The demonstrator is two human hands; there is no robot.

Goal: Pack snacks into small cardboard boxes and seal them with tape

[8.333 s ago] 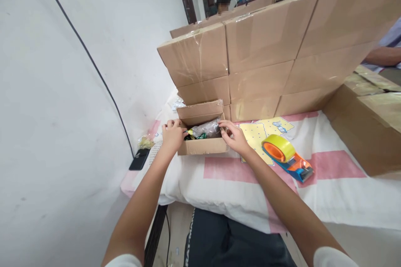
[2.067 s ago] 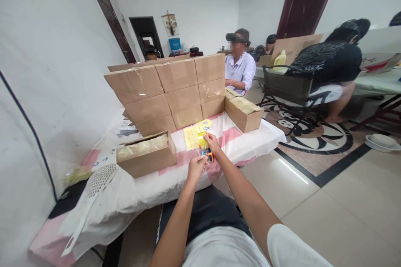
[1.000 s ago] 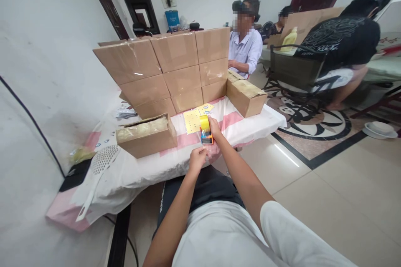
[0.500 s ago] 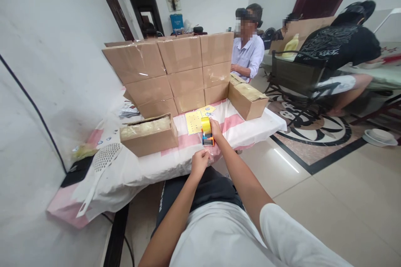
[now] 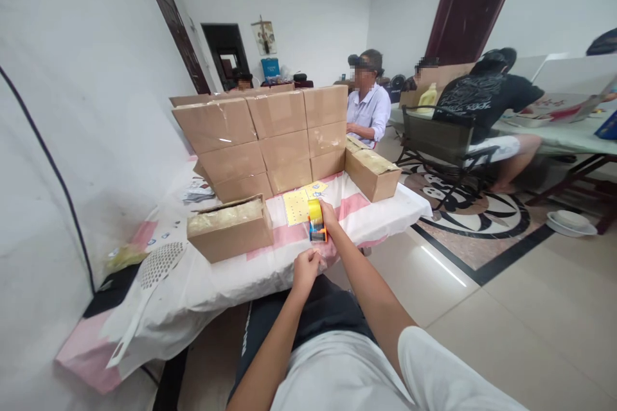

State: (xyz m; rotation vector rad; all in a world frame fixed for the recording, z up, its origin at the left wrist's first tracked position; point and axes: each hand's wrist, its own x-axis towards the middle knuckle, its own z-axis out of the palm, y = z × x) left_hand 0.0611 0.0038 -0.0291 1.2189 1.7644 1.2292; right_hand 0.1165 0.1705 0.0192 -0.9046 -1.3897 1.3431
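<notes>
You can read no text here: the yellow sheet (image 5: 297, 204) on the table shows only small blue marks too tiny to read, and the cardboard boxes (image 5: 263, 138) bear no readable labels

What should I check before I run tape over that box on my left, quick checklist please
1. Tape dispenser in grip: ok, the right hand is closed around it.
2. Free tape end in hand: cannot tell; the left hand is pinched just below the dispenser, but no strip shows.
3. Flaps of the nearest cardboard box shut: not ok, its top is open, with clear wrapping showing.
4. Box within easy reach: ok, it sits to the left of both hands on the cloth-covered table.
5. Stacked boxes clear of it: ok, they stand behind, apart.
</notes>
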